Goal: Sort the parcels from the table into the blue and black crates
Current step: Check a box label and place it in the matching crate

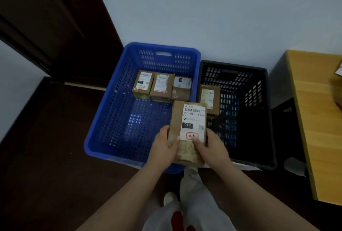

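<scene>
I hold a brown cardboard parcel (187, 130) with a white label reading 010, above the gap between the two crates. My left hand (164, 147) grips its lower left edge and my right hand (211, 147) grips its lower right, thumb on the label. The blue crate (114, 112) on the floor at the left has three parcels (161, 86) in a row along its far side. The black crate (259, 112) at the right holds one parcel (210, 99) against its left wall.
A wooden table (314, 112) stands at the right edge with part of a parcel (338, 86) on it. A dark door (46, 26) is at the left, a pale wall behind the crates. My legs and a shoe (170, 198) show below.
</scene>
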The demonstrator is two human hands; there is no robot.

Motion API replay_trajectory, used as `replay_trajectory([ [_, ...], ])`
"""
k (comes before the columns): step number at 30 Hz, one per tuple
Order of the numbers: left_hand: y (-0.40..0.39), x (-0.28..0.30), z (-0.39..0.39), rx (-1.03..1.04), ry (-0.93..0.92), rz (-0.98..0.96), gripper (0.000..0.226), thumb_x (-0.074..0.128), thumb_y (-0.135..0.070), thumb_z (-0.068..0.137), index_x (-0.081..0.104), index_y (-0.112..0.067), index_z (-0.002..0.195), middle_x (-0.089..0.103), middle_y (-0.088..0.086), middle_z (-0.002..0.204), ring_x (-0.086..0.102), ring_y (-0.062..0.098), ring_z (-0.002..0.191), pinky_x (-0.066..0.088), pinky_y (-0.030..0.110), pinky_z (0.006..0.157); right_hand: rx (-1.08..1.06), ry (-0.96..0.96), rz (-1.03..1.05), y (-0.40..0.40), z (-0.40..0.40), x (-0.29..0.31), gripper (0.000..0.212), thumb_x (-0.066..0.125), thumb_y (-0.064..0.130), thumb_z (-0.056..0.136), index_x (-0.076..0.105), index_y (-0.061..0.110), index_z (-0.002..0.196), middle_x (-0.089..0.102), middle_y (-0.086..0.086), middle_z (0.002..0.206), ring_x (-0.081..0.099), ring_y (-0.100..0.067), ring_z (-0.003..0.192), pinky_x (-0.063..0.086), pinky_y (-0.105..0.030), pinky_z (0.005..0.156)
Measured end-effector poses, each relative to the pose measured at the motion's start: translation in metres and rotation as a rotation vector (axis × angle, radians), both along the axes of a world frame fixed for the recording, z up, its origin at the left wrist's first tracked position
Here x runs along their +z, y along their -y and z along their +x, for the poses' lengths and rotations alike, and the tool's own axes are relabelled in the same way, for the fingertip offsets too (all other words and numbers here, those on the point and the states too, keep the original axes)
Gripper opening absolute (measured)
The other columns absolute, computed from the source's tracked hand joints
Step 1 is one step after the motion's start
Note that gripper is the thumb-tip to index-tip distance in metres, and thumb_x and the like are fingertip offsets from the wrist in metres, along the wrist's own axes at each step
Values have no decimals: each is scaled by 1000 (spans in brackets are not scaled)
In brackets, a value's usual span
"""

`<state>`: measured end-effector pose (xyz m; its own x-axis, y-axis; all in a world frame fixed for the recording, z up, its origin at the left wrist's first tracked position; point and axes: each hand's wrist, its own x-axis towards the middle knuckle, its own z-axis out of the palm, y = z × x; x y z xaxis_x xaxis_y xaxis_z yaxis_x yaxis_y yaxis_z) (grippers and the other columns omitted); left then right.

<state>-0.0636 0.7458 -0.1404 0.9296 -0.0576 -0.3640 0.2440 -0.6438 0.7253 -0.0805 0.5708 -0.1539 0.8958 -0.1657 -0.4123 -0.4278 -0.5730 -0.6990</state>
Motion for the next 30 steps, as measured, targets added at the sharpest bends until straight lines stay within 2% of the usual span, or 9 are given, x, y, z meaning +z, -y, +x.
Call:
replay_trajectory([
  [4, -8, -8, 42, 12, -43, 42, 62, 58, -34, 94, 32, -20, 149, 48, 8, 134, 50, 21, 118, 43, 32, 98, 30, -43, 26, -9, 49, -10, 48, 60, 43, 90, 49, 23, 131, 59, 0, 125, 57, -19, 113, 51, -44, 91],
  [10, -13, -26, 105, 78, -98, 55, 57, 59, -30, 95, 37, -19, 146, 53, 9, 129, 53, 19, 115, 46, 38, 99, 122, -84, 58, -20, 116, -28, 49, 63, 38, 89, 43, 23, 131, 61, 4, 124, 60, -17, 108, 48, -31, 79],
  [13, -15, -42, 129, 133, -143, 59, 60, 60, -31, 94, 35, -13, 145, 52, 8, 133, 53, 21, 118, 46, 39, 100, 162, -127, 53, -24, 145, -42, 49, 62, 36, 90, 42, 23, 133, 61, 3, 125, 60, -19, 108, 49, -32, 81],
  [15, -20, -55, 144, 186, -166, 72, 56, 61, -30, 93, 38, -9, 139, 56, 6, 129, 56, 16, 109, 48, 29, 88, 185, -142, 58, -28, 163, -51, 50, 62, 36, 90, 41, 24, 134, 62, 3, 124, 60, -19, 106, 51, -33, 81],
  [19, -34, -85, 171, 189, -203, 78, 42, 61, -24, 93, 42, -11, 128, 59, -1, 112, 53, 4, 85, 39, 4, 58, 211, -177, 55, -42, 197, -77, 55, 64, 36, 89, 38, 25, 135, 62, 4, 123, 60, -19, 106, 52, -36, 82],
  [21, -41, -99, 186, 188, -211, 60, 43, 62, -20, 92, 43, -11, 130, 58, -1, 113, 56, 9, 92, 42, 4, 66, 209, -199, 51, -51, 213, -93, 56, 67, 34, 88, 38, 25, 135, 60, 3, 124, 59, -20, 109, 52, -37, 84],
  [24, -55, -121, 213, 170, -200, 106, 55, 64, -19, 90, 41, -14, 139, 48, 8, 123, 51, 19, 107, 43, 24, 91, 192, -227, 55, -69, 239, -120, 61, 69, 31, 85, 38, 25, 137, 56, -3, 126, 55, -22, 111, 51, -39, 87],
  [27, -73, -147, 242, 140, -195, 139, 61, 64, -17, 89, 37, -15, 144, 41, 8, 119, 44, 17, 105, 33, 17, 89, 172, -235, 33, -93, 267, -150, 65, 71, 30, 85, 36, 23, 139, 51, -7, 126, 53, -22, 108, 50, -38, 83],
  [30, -95, -171, 279, 110, -215, 189, 62, 63, -20, 91, 36, -13, 146, 41, 12, 127, 45, 24, 117, 34, 20, 92, 153, -223, 43, -118, 299, -181, 67, 71, 30, 85, 35, 20, 141, 50, -8, 132, 53, -25, 114, 50, -41, 91],
])
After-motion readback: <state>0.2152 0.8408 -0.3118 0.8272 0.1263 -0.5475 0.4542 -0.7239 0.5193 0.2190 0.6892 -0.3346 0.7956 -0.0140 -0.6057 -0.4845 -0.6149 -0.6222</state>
